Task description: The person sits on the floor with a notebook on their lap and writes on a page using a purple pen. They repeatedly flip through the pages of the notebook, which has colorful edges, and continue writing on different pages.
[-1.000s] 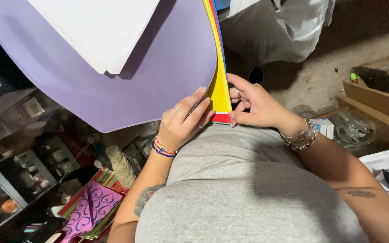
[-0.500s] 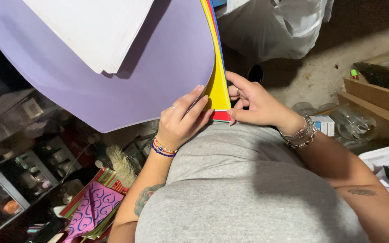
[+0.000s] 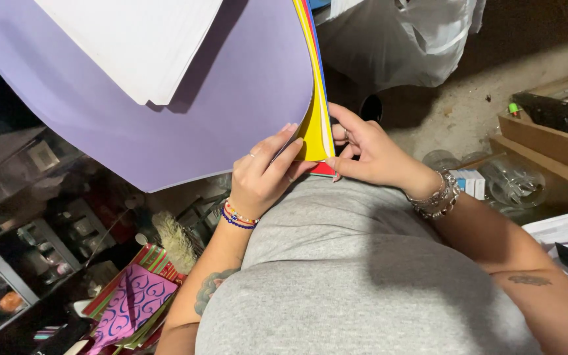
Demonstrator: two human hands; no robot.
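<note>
**Hands Parting a Stack of Coloured Sheets**

The stack of coloured sheets point(image 3: 315, 118) stands on its edge against the grey shirt point(image 3: 363, 263), with its long axis pointing away from the person. The purple sheet point(image 3: 185, 125) is bent to the left and carries white paper point(image 3: 139, 46). The left hand point(image 3: 264, 177) has its grip pinched on the yellow sheet point(image 3: 311, 135). The right hand point(image 3: 369, 154) clamps the lower corner.

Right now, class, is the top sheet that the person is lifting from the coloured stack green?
No: the left hand lifts a purple sheet, with a yellow sheet showing beneath it.
</note>
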